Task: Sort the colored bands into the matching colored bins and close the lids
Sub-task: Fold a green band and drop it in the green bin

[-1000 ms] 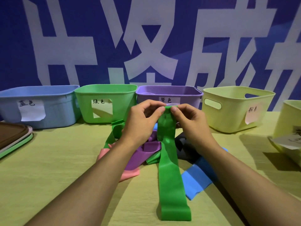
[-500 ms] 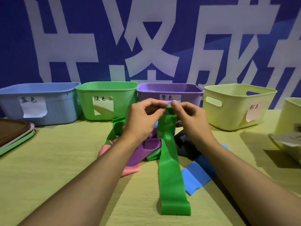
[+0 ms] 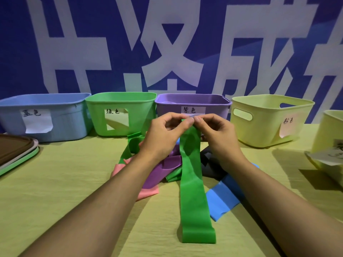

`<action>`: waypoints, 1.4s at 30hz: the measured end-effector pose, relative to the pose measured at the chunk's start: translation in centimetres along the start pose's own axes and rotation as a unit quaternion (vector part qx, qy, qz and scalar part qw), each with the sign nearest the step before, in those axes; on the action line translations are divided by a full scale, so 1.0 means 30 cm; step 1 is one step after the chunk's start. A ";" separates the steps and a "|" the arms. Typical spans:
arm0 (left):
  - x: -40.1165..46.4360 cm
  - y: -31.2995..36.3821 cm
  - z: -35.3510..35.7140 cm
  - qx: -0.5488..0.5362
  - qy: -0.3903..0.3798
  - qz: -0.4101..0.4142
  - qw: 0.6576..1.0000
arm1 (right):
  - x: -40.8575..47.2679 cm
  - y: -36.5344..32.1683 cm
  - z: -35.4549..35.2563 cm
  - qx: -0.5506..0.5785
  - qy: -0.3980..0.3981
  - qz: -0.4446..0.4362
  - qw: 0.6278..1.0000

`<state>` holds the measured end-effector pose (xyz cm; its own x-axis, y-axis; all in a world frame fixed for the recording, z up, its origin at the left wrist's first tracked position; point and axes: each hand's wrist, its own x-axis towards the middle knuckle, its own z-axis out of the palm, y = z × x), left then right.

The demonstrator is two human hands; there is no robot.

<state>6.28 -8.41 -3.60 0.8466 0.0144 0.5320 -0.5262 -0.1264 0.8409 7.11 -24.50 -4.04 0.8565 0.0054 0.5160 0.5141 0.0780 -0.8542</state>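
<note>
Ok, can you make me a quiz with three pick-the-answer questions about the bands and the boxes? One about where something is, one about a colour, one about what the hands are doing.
1. Which bin stands between the blue bin and the purple bin?
A. the green bin
B. a red bin
C. a black bin

2. What colour is the band held up by both hands?
A. pink
B. green
C. black

3. How is the top of that band held?
A. it lies flat under one palm
B. nobody touches it
C. both hands pinch it

Answers:
1. A: the green bin stands second from the left in the row.
2. B: the long green band hangs from the fingers down onto the table.
3. C: the left hand and the right hand meet at its top edge, each with a pinching grip.
</note>
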 end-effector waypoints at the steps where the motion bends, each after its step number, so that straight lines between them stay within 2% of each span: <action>1: 0.001 -0.004 -0.002 0.005 0.003 -0.009 1.000 | -0.002 0.001 0.000 -0.002 -0.004 -0.004 1.000; 8: 0.009 -0.011 -0.008 0.005 0.037 -0.036 0.999 | -0.009 -0.003 0.003 0.007 -0.021 -0.014 1.000; 13: 0.010 0.000 -0.014 -0.035 0.059 -0.049 0.996 | -0.007 0.002 0.006 -0.005 -0.052 0.016 0.999; 16: 0.016 -0.005 -0.018 -0.044 0.066 -0.048 0.996 | -0.002 -0.001 0.006 -0.006 -0.038 0.013 0.999; 27: 0.012 0.002 -0.018 -0.062 0.049 -0.021 0.997 | -0.004 -0.006 0.005 0.011 -0.024 0.039 0.999; 36: 0.009 0.001 -0.007 -0.068 0.033 -0.016 0.997 | -0.013 -0.010 0.002 0.031 -0.012 0.115 0.993; 42: 0.007 0.006 -0.008 -0.065 0.026 -0.012 0.997 | -0.009 -0.003 0.002 0.018 -0.006 0.098 0.995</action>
<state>6.36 -8.18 -3.31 0.8559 0.0682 0.5126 -0.5140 0.0040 0.8578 6.84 -24.44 -4.09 0.9391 0.0366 0.3416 0.3360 0.1107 -0.9353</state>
